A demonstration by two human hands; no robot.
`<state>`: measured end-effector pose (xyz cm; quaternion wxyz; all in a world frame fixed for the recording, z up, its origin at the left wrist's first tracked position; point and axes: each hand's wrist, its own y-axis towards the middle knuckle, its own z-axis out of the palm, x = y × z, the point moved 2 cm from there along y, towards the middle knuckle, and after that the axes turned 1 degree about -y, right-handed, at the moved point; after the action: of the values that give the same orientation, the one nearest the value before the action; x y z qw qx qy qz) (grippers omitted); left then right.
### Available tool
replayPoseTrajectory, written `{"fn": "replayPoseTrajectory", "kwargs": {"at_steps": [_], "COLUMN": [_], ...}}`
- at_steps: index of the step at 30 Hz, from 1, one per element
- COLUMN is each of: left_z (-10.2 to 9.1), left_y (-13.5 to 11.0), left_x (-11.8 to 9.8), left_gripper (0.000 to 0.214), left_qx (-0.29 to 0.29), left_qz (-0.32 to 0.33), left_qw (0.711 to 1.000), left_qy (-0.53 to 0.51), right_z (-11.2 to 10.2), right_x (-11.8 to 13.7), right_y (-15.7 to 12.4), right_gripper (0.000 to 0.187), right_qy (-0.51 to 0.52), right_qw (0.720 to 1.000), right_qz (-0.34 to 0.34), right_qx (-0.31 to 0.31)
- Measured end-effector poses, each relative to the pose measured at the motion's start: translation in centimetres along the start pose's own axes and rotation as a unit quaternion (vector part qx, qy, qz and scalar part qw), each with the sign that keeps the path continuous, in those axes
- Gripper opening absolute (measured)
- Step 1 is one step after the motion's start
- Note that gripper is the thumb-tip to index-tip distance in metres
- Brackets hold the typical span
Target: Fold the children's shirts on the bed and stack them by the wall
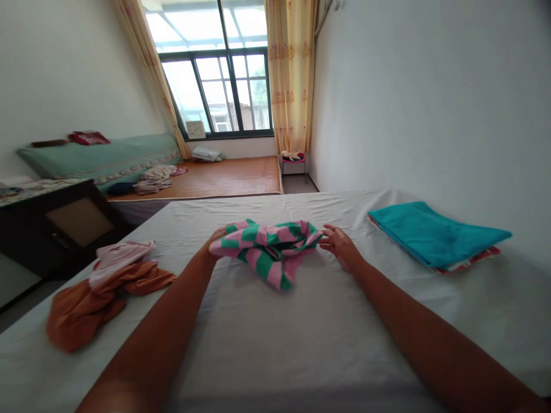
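White-sheeted bed (258,344) lies beneath a crumpled pink-and-green checked cloth (262,238); left hand (217,237) clamped on its nine-o'clock end, right hand (339,244) at three o'clock, fingers apart.

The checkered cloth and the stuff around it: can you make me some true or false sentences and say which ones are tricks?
1. The left hand touches the checkered cloth. True.
2. The checkered cloth is folded into a neat, flat square. False: it is bunched up.
3. The orange-brown cloth lies on the white sheet. True.
4. The checkered cloth is yellow and blue. False: it is pink and green.
5. A square clock stands by the window. True.
6. The orange-brown cloth lies right of both hands. False: it lies to their left; a turquoise cloth lies right of the right hand.
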<state>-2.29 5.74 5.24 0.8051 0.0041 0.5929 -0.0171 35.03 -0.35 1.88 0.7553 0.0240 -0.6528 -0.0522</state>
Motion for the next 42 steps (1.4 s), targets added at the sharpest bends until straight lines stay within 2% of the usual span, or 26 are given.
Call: {"fn": "replayPoseTrajectory", "kwargs": {"at_steps": [2,4,5,7,9,11,13,15,18,20,21,23,24,26,27,28,29,30,32,33,34,36,38,40,42], "left_z": [-1.7,-2.5,-2.5,-1.8,-0.7,0.3,0.7,0.8,0.8,1.1,1.5,2.3,2.6,3.1,3.1,3.1,3.0,2.9,2.5,2.3,2.1,1.7,1.7,2.2,3.4], "left_y": [-0.8,-1.6,-1.9,-2.5,-3.0,-3.1,-2.9,-2.6,-2.8,-3.3,-3.7,-4.4,-4.6,-4.6,-4.4,-4.0,-3.6,-3.1,-2.1,-1.6,-1.3,-1.2,-1.6,-2.5,-3.5], "left_x": [0.0,-0.8,-1.4,-2.2,-2.3,-1.7,-1.1,-1.1,-2.0,-2.6,-2.6,-2.1,-1.7,-0.8,-0.4,-0.1,0.0,-0.1,-0.7,-1.1,-1.6,-2.3,-2.7,-2.3,-1.3], "left_gripper": [0.040,0.044,0.045,0.047,0.054,0.057,0.040,0.018,0.017,0.020,0.021,0.026,0.031,0.032,0.025,0.017,0.010,0.005,0.008,0.009,0.010,0.013,0.016,0.027,0.034], "left_qx": [-0.025,-0.021,0.002,0.100,0.217,0.285,0.273,0.227,0.183,0.208,0.233,0.283,0.291,0.258,0.224,0.189,0.155,0.122,0.047,0.008,-0.027,-0.066,-0.059,-0.012,0.065], "left_qz": [0.000,0.017,0.029,0.052,0.080,0.122,0.164,0.195,0.208,0.190,0.180,0.179,0.186,0.198,0.196,0.187,0.171,0.152,0.117,0.109,0.109,0.120,0.125,0.112,0.109], "left_qw": [0.999,0.995,0.991,0.967,0.905,0.827,0.783,0.772,0.799,0.822,0.824,0.803,0.788,0.770,0.772,0.782,0.804,0.839,0.929,0.965,0.985,0.990,0.984,0.991,0.991], "left_qy": [0.044,0.097,0.134,0.230,0.358,0.469,0.534,0.561,0.534,0.495,0.484,0.493,0.510,0.549,0.562,0.564,0.549,0.508,0.348,0.240,0.130,-0.042,-0.108,-0.070,0.049], "right_z": [0.8,1.7,2.2,3.0,3.4,3.1,1.8,0.1,-2.0,-2.8,-3.1,-3.3,-3.3,-3.3,-3.3,-3.4,-3.4,-3.5,-3.6,-3.7,-3.7,-3.7,-3.6,-3.5,-3.3], "right_x": [0.1,0.2,0.2,0.2,0.2,0.6,1.3,2.2,3.5,3.9,4.1,4.1,4.1,3.8,3.7,3.6,3.5,3.4,3.1,2.9,2.7,2.2,1.8,1.3,0.9], "right_y": [-0.4,-1.0,-1.2,-1.5,-1.3,-0.8,-0.2,0.1,0.3,0.3,0.3,0.2,0.2,0.0,0.0,-0.1,-0.1,0.0,0.2,0.4,0.6,1.1,1.4,1.5,1.3], "right_gripper": [0.055,0.067,0.069,0.054,0.029,0.017,0.019,0.026,0.034,0.037,0.039,0.042,0.042,0.040,0.039,0.039,0.038,0.037,0.035,0.034,0.033,0.033,0.039,0.051,0.062], "right_qy": [-0.054,-0.144,-0.193,-0.277,-0.325,-0.308,-0.226,-0.116,-0.014,0.005,0.009,0.024,0.034,0.050,0.055,0.054,0.052,0.050,0.051,0.052,0.056,0.059,0.045,-0.018,-0.137], "right_qw": [0.996,0.975,0.959,0.924,0.905,0.923,0.959,0.982,0.995,0.998,0.998,0.997,0.997,0.997,0.998,0.998,0.998,0.998,0.998,0.998,0.998,0.996,0.996,0.994,0.980], "right_qz": [-0.042,-0.108,-0.144,-0.204,-0.225,-0.204,-0.169,-0.141,-0.088,-0.047,-0.036,-0.028,-0.026,-0.016,-0.009,-0.001,0.007,0.014,0.020,0.018,0.011,-0.014,-0.045,-0.077,-0.116], "right_qx": [0.065,0.130,0.152,0.168,0.154,0.103,0.023,-0.047,-0.055,-0.048,-0.052,-0.066,-0.065,-0.051,-0.043,-0.032,-0.024,-0.018,-0.019,-0.028,-0.040,-0.060,-0.070,-0.078,-0.090]}}
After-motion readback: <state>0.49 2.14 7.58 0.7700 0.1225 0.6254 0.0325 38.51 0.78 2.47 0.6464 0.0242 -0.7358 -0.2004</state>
